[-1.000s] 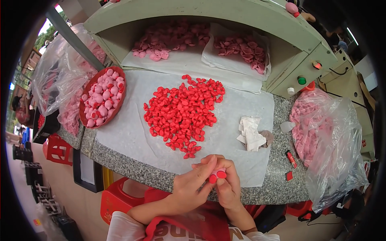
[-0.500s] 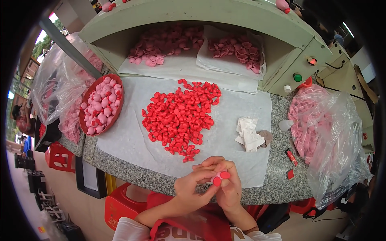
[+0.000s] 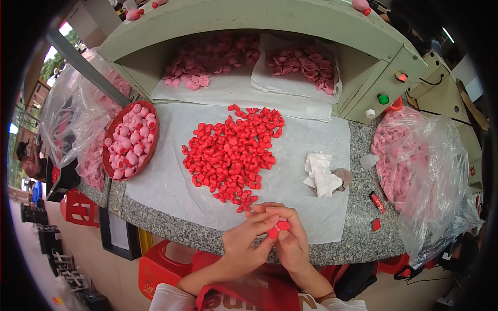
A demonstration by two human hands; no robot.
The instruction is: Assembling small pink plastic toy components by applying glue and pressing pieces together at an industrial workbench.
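Observation:
In front of my chest, above the table's near edge, both hands meet around a small pink toy figure with two red oval feet [image 3: 282, 226]. My left hand [image 3: 243, 243] is closed, with thumb and fingers pressing on it from the left. From the right, my right hand [image 3: 293, 244] is closed on it too. Fingers hide most of its pink body. Just beyond my fingertips begins a pile of small red two-lobed pieces [image 3: 228, 155], spread over a white sheet [image 3: 161, 192].
At left stands a red bowl [image 3: 110, 165] of pink-and-red pieces. Behind, a pale green open-fronted cabinet [image 3: 244, 18] contains pink shells [image 3: 207, 57]. Folded white paper [image 3: 322, 173] lies at right, near a red tube [image 3: 377, 202] and a plastic bag [image 3: 441, 171] around pink parts.
Both hands have shifted slightly left with the toy figure. Its red feet have turned a little, and the left thumb now lies higher, beside the feet.

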